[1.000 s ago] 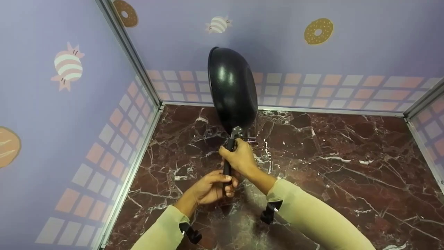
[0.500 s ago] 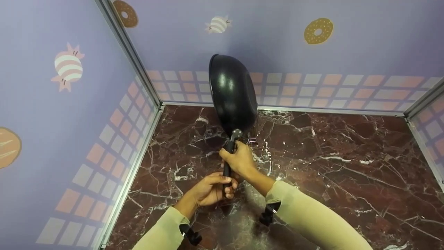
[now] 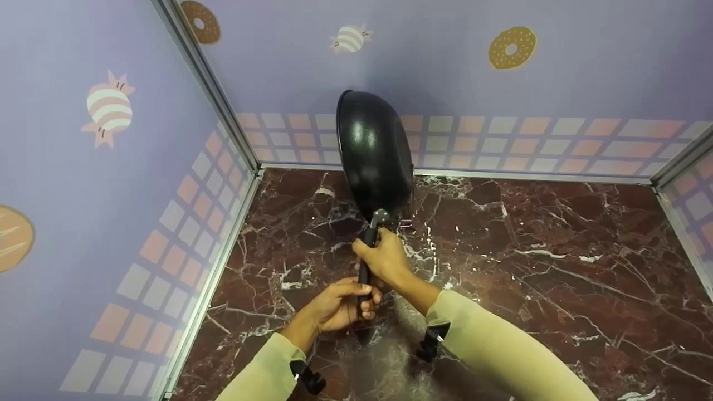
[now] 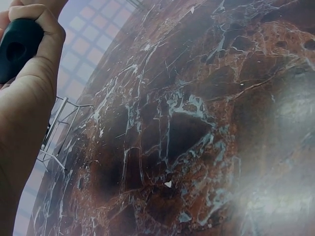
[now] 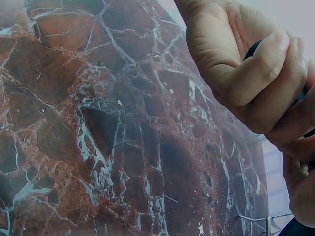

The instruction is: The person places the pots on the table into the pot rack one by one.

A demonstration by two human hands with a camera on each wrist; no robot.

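Observation:
A black wok (image 3: pixel 373 150) is held up on its side, its round base facing right and its rim left. Its black handle (image 3: pixel 364 273) runs down toward me from a silvery bracket (image 3: pixel 380 216). My right hand (image 3: pixel 385 257) grips the handle just below the bracket, thumb across the front. Lower down, my left hand (image 3: pixel 337 305) holds the handle's end between thumb and curled fingers. The left wrist view shows the dark handle end (image 4: pixel 20 46) with a hole in it. The wok's inside is hidden from me.
A metal wire rack (image 4: pixel 61 130) stands on the marbled dark red tabletop (image 3: pixel 557 267), mostly hidden behind the wok in the head view. Lilac printed panels (image 3: pixel 445 67) rise at the back and both sides. Small white flecks lie scattered over the surface.
The wok has come down slightly and a little toward me, its top edge now lower against the back panel. Both hands keep their hold on the handle.

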